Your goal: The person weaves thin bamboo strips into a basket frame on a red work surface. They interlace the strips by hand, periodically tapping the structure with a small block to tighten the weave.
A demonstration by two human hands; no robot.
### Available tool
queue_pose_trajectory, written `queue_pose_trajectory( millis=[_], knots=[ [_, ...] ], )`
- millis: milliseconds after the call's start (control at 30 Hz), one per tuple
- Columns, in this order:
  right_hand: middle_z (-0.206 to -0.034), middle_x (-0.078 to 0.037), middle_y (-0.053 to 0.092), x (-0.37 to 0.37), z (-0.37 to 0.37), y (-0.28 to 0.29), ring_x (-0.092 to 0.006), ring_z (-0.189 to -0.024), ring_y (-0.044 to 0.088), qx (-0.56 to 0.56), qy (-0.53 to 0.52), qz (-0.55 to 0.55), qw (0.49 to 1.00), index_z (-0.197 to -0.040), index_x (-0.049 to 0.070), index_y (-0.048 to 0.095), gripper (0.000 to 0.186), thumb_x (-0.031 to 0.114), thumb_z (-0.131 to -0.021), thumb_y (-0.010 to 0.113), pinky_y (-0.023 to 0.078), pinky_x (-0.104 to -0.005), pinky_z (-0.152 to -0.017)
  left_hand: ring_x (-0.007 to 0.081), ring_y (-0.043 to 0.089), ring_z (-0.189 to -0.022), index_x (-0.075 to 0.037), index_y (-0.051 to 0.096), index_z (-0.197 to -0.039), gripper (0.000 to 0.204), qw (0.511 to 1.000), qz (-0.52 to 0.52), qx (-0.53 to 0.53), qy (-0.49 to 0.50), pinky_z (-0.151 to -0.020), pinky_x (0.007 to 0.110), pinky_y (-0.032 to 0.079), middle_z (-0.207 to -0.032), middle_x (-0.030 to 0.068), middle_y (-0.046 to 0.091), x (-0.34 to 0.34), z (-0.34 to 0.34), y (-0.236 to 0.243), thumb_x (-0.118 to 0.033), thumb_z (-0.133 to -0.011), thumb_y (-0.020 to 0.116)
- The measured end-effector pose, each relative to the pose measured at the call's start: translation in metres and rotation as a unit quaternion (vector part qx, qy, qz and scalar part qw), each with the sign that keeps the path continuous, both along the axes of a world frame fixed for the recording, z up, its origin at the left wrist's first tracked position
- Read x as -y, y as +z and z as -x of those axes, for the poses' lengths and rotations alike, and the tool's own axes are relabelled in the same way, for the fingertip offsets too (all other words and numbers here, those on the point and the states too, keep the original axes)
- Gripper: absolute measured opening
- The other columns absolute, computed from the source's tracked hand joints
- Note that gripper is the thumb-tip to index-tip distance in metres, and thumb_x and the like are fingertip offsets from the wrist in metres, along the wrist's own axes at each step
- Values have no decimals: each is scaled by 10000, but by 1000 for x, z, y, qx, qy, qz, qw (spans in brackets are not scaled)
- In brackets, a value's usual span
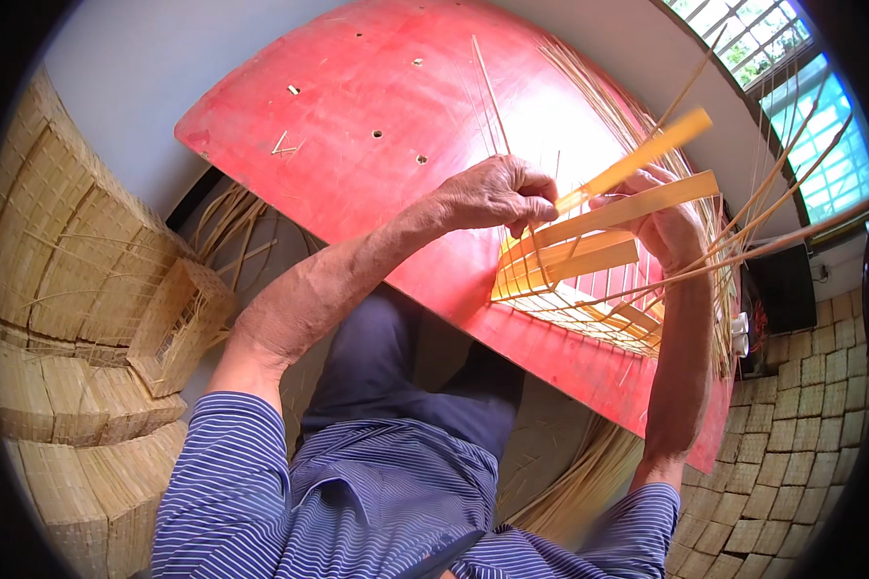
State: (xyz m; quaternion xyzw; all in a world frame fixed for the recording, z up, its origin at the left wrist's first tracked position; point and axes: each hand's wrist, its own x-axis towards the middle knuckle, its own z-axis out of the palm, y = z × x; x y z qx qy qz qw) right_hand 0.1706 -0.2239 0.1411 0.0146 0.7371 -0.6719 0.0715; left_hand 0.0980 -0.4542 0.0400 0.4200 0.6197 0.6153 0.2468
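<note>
A partly woven basket (589, 318) of thin canes and flat yellow strips sits at the near edge of the red table. My left hand (502, 196) is closed in a pinch above the basket's left corner, at the left end of a raised flat bamboo strip (661, 145). Farther right, my right hand (668, 227) is behind the strips, its fingers closed on that same strip; part of its grip is hidden. Below the raised strip, another wide strip (628, 207) slants across the basket's upper side. Thin canes (763, 207) stick out beyond my right hand.
The red tabletop (338, 125) has several small holes and a few cane scraps. Long canes (599, 87) lie along its far right side. Stacks of woven baskets (77, 241) stand at the left, more woven pieces (792, 434) at the lower right. Loose canes (579, 473) lie below the table.
</note>
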Motion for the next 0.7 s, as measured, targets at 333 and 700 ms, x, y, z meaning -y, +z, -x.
queue_pose_trajectory(
  millis=[333,700],
  knots=[
    [-976,-191,669,2,-2,-4,-298,-883,708,7,-57,5,998,-1094,-54,589,321,219,-934,645,606,-418,-769,109,657,-666,-36,638,-921,83,983,65,-167,-26,-642,288,526,-706,29,659,12,13,-2,-105,-915,591],
    [-960,-190,672,-1,1,-8,-280,-853,723,-4,-35,8,999,-1109,-60,588,340,231,-940,637,613,-398,-767,118,677,-712,-15,657,-953,137,995,11,-79,-60,-673,283,537,-747,38,679,6,14,-10,-137,-932,596]
  ],
)
